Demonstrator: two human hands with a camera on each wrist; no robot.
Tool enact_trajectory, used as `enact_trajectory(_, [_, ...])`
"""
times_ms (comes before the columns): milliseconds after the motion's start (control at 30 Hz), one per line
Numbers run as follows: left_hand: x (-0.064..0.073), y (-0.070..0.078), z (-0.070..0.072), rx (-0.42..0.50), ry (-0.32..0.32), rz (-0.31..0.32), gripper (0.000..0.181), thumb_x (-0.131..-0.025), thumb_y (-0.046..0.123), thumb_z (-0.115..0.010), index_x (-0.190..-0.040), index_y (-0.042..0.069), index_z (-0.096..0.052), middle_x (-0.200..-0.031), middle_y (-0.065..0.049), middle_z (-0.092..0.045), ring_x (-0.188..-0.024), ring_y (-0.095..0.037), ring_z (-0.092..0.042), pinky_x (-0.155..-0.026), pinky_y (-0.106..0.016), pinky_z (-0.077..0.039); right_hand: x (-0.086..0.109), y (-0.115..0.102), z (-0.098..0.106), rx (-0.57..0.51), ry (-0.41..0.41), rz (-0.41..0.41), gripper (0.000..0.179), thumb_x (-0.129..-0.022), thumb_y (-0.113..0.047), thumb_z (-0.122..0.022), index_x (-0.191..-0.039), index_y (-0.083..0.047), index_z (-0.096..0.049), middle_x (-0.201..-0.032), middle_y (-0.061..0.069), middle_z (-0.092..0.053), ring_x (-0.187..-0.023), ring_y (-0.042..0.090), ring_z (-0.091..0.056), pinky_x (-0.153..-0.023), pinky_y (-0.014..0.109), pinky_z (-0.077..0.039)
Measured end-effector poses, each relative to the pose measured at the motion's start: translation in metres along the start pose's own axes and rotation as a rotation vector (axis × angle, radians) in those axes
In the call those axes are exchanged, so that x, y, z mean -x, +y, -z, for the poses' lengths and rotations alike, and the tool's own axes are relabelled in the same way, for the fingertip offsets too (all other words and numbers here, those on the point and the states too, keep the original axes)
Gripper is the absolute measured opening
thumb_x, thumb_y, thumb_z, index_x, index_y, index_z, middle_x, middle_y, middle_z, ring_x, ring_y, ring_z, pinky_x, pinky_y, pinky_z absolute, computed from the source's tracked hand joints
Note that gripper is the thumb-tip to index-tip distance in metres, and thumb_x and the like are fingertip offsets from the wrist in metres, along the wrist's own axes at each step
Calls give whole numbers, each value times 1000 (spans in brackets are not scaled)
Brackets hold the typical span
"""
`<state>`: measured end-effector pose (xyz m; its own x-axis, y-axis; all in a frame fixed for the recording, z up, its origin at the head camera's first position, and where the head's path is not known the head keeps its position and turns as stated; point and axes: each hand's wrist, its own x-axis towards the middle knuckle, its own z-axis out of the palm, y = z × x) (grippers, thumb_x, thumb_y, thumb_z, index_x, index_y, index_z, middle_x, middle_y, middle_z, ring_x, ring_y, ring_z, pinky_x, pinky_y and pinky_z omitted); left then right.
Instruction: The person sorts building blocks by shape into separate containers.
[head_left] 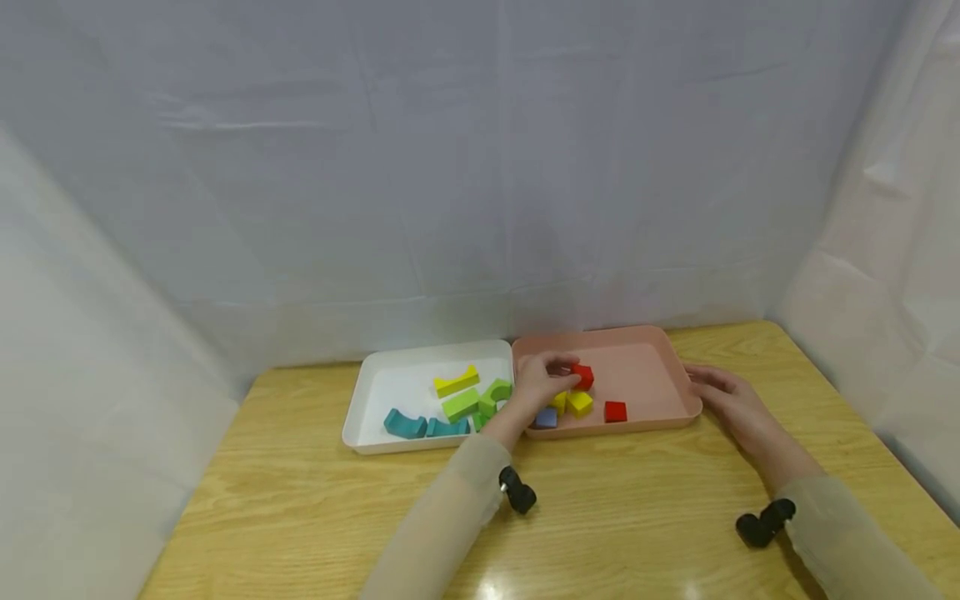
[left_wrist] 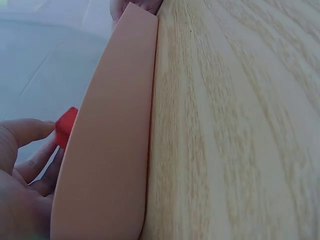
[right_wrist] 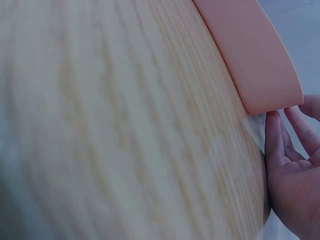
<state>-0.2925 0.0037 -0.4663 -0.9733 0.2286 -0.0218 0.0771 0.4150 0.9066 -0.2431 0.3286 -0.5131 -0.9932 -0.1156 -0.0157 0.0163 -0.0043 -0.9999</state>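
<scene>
My left hand (head_left: 537,385) is over the left part of the pink tray (head_left: 637,375), pinching a red block (head_left: 582,377) between thumb and fingertips. In the left wrist view this red block (left_wrist: 66,127) shows just past the tray's wall. Close below the hand are yellow blocks (head_left: 579,404) and a blue-violet block (head_left: 547,417); another red block (head_left: 615,412) lies near the tray's front wall. At the tray's right end, my right hand (head_left: 738,408) rests its fairly straight fingertips (right_wrist: 272,117) against the outside of the wall.
A white tray (head_left: 375,417) adjoins the pink one on the left. It contains a yellow arch-cut block (head_left: 456,382), green blocks (head_left: 461,405) and teal curved blocks (head_left: 405,424). Both trays stand on a wooden table (head_left: 600,517), with a pale sheet (head_left: 450,167) hanging behind.
</scene>
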Motion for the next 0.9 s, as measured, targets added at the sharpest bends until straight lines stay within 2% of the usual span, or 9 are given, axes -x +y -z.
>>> enact_trajectory(167, [-1, -1, 1, 22, 7, -19, 24, -97, 6, -76, -121, 4, -78, -120, -14, -78, -108, -29, -73, -97, -34, -63, 0, 0, 1, 3, -7, -2, 38, -109, -11, -59, -147, -10, -62, -118, -27, -72, -107, -10, -67, -90, 7, -53])
enact_trajectory(300, [-1, 0, 3, 45, -2, -3, 23, -98, 8, -75, -121, 6, -78, -120, -13, -78, -107, -27, -71, -99, -34, -62, 0, 0, 2, -1, -9, -9, 38, -109, -11, -59, -147, -12, -62, -118, -27, -72, -107, -10, -67, -90, 7, -54])
enact_trajectory(600, [-2, -3, 3, 92, -25, 4, 25, -99, 8, -74, -123, 5, -77, -123, -14, -77, -111, -28, -71, -102, -35, -61, 3, 1, 3, -9, -8, 33, 36, -110, -8, -57, -144, -16, -65, -119, -26, -72, -106, -8, -68, -89, 8, -54])
enact_trajectory(900, [1, -4, 6, 125, -55, -8, 26, -101, 9, -72, -126, 5, -75, -125, -15, -75, -112, -28, -70, -102, -34, -61, 3, 0, 2, 13, 5, 21, 37, -109, -10, -59, -145, -13, -64, -121, -29, -70, -110, -13, -64, -91, 5, -51])
